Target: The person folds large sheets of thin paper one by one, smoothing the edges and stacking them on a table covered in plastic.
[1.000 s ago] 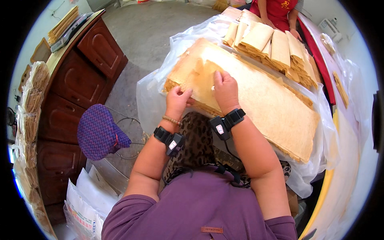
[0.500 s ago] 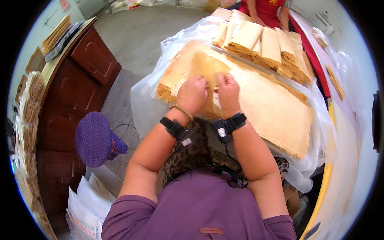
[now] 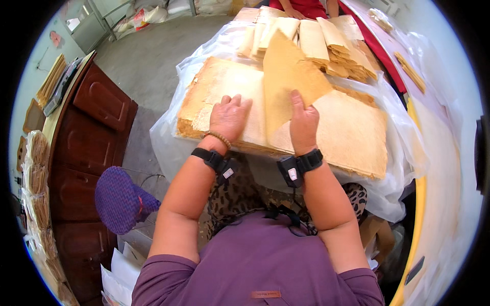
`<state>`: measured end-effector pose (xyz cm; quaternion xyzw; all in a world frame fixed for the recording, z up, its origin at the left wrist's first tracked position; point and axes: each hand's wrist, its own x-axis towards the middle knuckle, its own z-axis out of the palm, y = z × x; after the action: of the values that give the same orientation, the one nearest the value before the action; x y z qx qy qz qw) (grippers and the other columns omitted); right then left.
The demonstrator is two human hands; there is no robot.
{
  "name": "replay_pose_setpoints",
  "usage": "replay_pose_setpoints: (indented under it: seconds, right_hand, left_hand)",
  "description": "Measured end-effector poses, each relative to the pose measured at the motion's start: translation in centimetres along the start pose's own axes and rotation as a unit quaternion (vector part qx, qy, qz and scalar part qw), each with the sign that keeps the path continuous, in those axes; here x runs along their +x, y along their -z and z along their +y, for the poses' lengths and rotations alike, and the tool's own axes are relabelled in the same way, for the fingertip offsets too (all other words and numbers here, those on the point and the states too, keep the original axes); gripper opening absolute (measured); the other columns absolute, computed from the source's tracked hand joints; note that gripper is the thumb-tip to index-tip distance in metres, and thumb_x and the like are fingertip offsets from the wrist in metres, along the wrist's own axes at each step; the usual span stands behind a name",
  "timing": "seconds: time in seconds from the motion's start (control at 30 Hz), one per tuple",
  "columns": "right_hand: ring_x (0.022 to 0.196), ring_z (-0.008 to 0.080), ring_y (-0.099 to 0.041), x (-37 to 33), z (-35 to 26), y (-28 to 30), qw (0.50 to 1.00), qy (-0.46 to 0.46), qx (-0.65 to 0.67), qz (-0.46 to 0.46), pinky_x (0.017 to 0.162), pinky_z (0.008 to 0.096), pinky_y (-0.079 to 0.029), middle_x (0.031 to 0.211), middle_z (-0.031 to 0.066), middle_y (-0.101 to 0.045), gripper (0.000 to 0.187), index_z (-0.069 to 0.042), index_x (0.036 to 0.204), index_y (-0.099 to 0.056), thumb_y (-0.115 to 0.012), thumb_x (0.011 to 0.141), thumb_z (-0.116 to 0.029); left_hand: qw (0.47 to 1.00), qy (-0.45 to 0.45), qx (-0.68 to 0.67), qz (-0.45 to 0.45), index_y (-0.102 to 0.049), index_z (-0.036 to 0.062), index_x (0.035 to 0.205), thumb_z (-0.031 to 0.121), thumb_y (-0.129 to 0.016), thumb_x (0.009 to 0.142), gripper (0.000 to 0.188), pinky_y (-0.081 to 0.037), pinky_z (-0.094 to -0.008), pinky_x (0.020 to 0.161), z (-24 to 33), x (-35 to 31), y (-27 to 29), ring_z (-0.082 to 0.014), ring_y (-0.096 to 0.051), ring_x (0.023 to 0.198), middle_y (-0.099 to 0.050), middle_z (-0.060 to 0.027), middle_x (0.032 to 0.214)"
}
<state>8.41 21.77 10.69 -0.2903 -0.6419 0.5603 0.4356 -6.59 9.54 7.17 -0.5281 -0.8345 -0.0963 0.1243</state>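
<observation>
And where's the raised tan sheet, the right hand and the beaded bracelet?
Raised tan sheet [image 3: 289,74]: head view, middle of its face.
Right hand [image 3: 304,124]: head view, back of hand.
Beaded bracelet [image 3: 219,136]: head view, beads on top.

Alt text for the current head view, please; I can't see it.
A person's right hand holds a partly raised tan sheet above a stack of similar sheets, with the left hand over the stack's left part. Folded sheets lie beyond, near a co-worker in red.

A co-worker's red garment [image 3: 312,10] — cut off by the top edge; the raised sheet [image 3: 292,71] — hiding part of the stack [image 3: 352,135].
</observation>
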Motion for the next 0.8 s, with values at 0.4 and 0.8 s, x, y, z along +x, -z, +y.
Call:
replay_pose_setpoints:
  seconds: [0.4, 0.8]
  right_hand:
    - [0.08, 0.0123, -0.068, -1.2, -0.4, 5.0, 0.977, -0.098, 0.183, 0.049, 0.07, 0.0283, -0.056, 0.095, 0.0065, -0.071, 0.032, 0.002, 0.106, -0.069, -0.063, 0.1, -0.029]
    - [0.081, 0.021, -0.072, -4.0, 1.8, 12.3, 0.96, -0.176, 0.199, 0.089, 0.066, 0.0319, -0.06, 0.095, 0.0111, -0.071, 0.04, 0.004, 0.107, -0.065, -0.06, 0.101, -0.035]
  left_hand:
    - [0.976, -0.035, -0.204, 0.065, -0.053, 0.0018, 0.135, 0.016, -0.047, 0.097, 0.04, -0.038, -0.0447, 0.111, 4.5, 3.3, -4.4, -0.0355, -0.051, 0.132, -0.058, -0.0236, 0.136]
    - [0.992, -0.055, -0.112, 0.013, -0.06, 0.0152, 0.135, 0.017, -0.049, 0.097, 0.04, -0.035, -0.0457, 0.114, 4.8, 3.0, -3.5, -0.0334, -0.045, 0.138, -0.054, -0.0157, 0.144]
